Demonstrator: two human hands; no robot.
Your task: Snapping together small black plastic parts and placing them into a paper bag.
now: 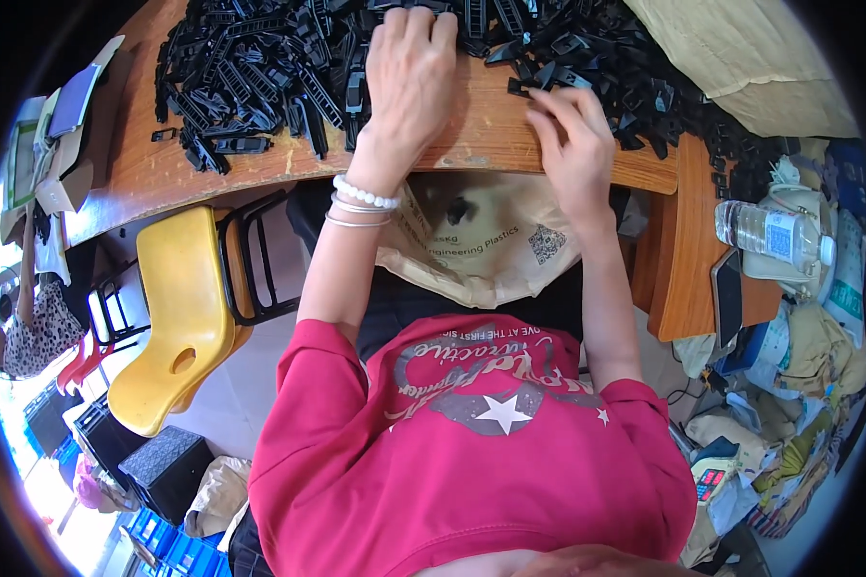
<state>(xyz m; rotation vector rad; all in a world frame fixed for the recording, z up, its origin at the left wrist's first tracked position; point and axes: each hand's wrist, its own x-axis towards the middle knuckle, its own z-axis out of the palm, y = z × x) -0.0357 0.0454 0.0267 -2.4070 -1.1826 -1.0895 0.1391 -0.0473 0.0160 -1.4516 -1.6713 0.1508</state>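
Dozens of long black parts (241, 82) lie heaped on your bench (135, 125). At the heap's right side your left hand (409, 82) bends its fingers down; whether they grip anything is hidden. A paper sack (491, 255) gapes below, between your forearms. Your right hand (575, 139) curls loosely beside a small black piece (518, 87); I cannot tell if it's pinched. Rightmost lies a clear bottle (765, 231).
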